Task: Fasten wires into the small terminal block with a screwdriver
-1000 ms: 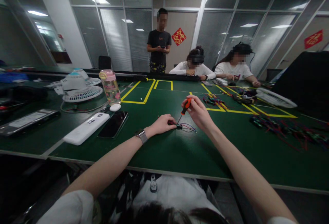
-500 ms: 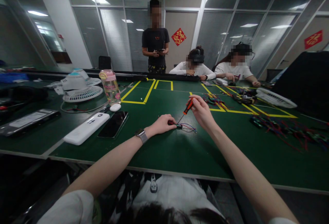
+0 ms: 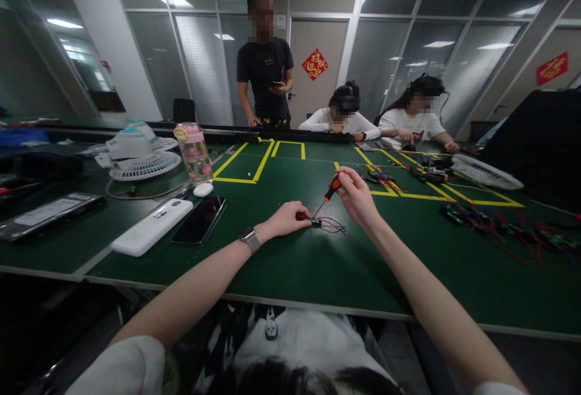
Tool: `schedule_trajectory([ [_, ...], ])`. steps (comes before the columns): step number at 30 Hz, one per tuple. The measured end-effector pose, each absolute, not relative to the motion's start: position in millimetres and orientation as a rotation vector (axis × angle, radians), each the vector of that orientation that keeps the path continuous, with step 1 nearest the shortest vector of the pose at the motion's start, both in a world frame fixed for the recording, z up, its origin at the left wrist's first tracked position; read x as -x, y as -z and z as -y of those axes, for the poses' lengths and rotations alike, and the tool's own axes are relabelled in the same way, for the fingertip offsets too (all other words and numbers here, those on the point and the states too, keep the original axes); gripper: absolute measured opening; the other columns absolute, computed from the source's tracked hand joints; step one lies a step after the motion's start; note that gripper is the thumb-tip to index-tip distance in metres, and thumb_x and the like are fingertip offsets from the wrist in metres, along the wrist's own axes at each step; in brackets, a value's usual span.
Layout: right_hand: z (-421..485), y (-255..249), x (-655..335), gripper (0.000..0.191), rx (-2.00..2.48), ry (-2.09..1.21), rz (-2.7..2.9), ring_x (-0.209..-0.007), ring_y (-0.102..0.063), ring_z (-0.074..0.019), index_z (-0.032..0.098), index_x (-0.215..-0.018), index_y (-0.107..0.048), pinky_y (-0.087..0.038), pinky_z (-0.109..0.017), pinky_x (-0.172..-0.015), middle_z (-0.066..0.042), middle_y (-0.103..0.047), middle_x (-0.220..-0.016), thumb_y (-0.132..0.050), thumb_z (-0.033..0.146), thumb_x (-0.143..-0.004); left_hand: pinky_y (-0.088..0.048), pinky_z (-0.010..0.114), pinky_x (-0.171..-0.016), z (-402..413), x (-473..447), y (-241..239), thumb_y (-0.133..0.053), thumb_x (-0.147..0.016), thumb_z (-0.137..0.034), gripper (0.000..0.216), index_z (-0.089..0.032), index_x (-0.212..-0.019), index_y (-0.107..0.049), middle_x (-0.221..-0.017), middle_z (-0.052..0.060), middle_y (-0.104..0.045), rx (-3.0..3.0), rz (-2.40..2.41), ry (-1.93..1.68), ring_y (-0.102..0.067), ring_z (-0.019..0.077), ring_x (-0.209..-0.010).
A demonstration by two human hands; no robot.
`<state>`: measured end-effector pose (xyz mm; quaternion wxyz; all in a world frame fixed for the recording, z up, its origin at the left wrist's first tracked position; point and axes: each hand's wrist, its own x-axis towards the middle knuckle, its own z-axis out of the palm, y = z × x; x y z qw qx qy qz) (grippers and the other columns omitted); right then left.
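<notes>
My right hand [image 3: 355, 192] is closed around the orange and black handle of a screwdriver [image 3: 333, 188]. The screwdriver slants down to the left, and its tip meets a small green circuit board [image 3: 316, 222] lying on the table. My left hand [image 3: 289, 218] grips the board's left end between thumb and fingers, which hide part of it. Thin red, blue and dark wires [image 3: 334, 224] loop out from the board's right side. Too small to make out is what exactly the tip touches.
Left of my hands lie a black phone [image 3: 200, 219], a white power bank [image 3: 153, 227] and a white earbud case [image 3: 203, 190]. Behind them stand a pink-lidded bottle [image 3: 195, 153] and fans [image 3: 144, 162]. Wired boards [image 3: 508, 228] pile up at right. Three people are across the table.
My hands, the screwdriver and the board stay almost still. The standing person across the table has shifted left and nearer, with one hand lowered to the table's far edge.
</notes>
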<state>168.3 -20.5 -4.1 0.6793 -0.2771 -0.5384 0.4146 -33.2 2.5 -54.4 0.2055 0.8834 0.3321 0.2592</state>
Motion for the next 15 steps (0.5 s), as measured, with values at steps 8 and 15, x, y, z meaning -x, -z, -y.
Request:
schedule_trajectory([
  [8, 30.3, -2.8, -159.8, 0.026, 0.552, -0.992, 1.367, -0.089, -0.064, -0.0167, 0.029, -0.1, -0.068, -0.049, -0.033, -0.087, 0.0, -0.068, -0.088, -0.068, 0.048, -0.081, -0.046, 0.027, -0.079, -0.7, 33.7, 51.8, -0.069, -0.085, -0.03, 0.015, -0.019, -0.093, -0.073, -0.094, 0.004, -0.066, -2.504, -0.932, -0.7, -0.061, 0.0175, -0.086],
  [15, 27.2, 0.6, -161.3, 0.023, 0.548, -1.043, 1.275, -0.086, -0.064, -0.016, 0.029, -0.096, -0.066, -0.051, -0.034, -0.088, 0.001, -0.067, -0.089, -0.068, 0.046, -0.081, -0.046, 0.028, -0.08, 1.4, 33.2, 49.2, -0.067, -0.087, -0.029, 0.016, -0.018, -0.096, -0.073, -0.096, 0.005, -0.064, -2.569, -0.931, -0.67, -0.061, 0.0183, -0.088],
])
